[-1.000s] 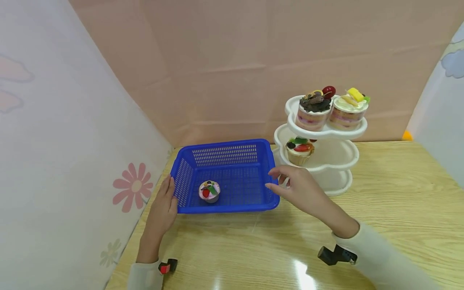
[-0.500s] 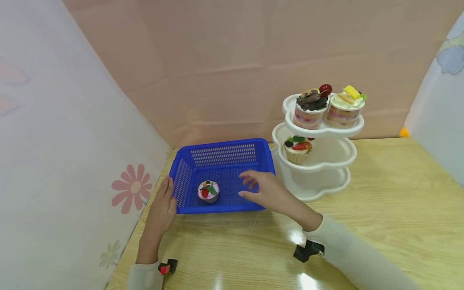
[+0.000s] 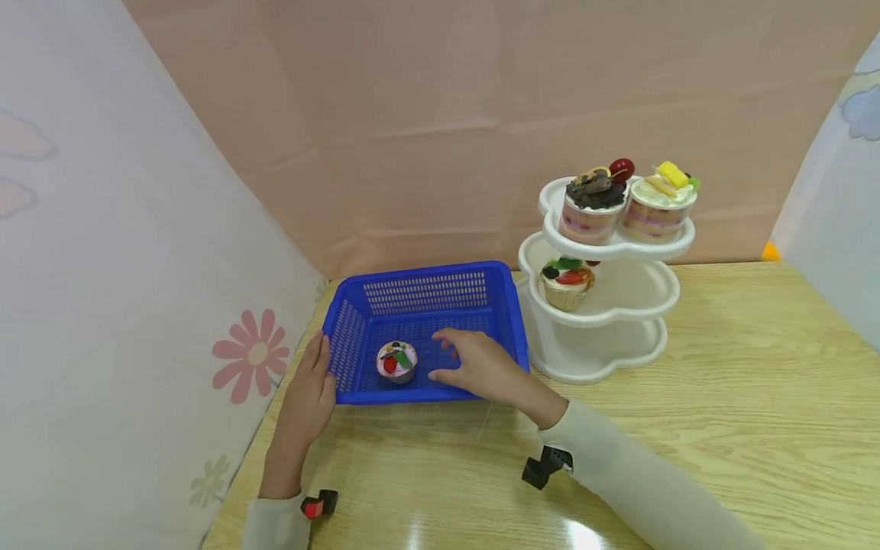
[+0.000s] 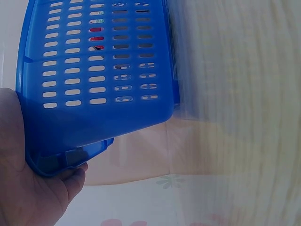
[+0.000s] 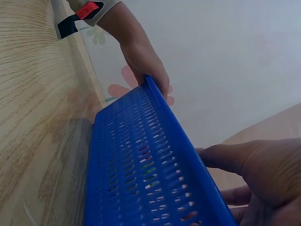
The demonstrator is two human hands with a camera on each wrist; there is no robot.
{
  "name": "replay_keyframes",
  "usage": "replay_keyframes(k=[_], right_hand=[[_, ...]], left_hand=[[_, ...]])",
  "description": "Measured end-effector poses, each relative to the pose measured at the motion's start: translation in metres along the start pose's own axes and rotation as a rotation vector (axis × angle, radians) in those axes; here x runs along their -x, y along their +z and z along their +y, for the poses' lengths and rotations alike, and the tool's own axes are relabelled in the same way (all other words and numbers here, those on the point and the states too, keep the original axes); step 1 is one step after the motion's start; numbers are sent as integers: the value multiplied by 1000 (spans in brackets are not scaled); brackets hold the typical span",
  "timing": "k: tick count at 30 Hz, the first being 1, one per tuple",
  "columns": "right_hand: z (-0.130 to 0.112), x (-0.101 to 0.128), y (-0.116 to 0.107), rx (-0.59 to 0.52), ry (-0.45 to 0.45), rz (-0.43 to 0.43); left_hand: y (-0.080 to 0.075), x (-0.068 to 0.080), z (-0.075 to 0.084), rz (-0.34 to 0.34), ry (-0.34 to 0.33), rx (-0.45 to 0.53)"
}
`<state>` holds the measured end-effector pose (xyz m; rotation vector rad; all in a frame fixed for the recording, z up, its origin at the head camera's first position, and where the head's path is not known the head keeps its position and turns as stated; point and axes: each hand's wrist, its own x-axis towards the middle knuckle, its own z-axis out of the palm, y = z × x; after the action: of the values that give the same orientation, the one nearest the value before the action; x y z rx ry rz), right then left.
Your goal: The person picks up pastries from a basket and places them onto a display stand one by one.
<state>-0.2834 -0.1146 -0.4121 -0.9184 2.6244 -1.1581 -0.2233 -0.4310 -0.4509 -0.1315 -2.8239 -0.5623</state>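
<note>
A blue plastic basket (image 3: 433, 396) with slotted walls sits on the table. Inside it, left of centre, stands a cupcake (image 3: 396, 362) with pink cream and fruit on top; in both wrist views only bits of its colour show through the slots. My left hand (image 3: 308, 393) holds the basket's left rim near the front corner, thumb and fingers on either side of the edge. Over the basket's right half hovers my right hand (image 3: 477, 368), thumb and fingers spread apart with nothing between them, fingertips pointing at the cupcake a short gap away.
Right of the basket stands a white three-tier stand (image 3: 605, 317). Its top tier bears a chocolate-topped dessert cup (image 3: 593, 210) and a yellow-fruit dessert cup (image 3: 661, 206); a fruit tart (image 3: 567, 284) sits on the middle tier. Walls close in at left and back.
My right hand has moved left from the basket's right rim to over its inside, nearing the cupcake. My left hand and the basket have stayed in place.
</note>
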Motion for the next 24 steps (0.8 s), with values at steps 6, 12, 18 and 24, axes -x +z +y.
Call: replay_keyframes(k=[6,12,18,24], right_hand=[[-3,-12,9,30,2,-65],[-8,-23,16,50,-1,-123],[-11,-33,22,58,34,-157],[-15,-38,26,72,46,-167]], left_hand=[[0,-1,-1,9,3,-6],[0,-1,0,-1,-6,-3],[0,0,-1,-17,-16,-2],[0,-2,0,-24,-19,-3]])
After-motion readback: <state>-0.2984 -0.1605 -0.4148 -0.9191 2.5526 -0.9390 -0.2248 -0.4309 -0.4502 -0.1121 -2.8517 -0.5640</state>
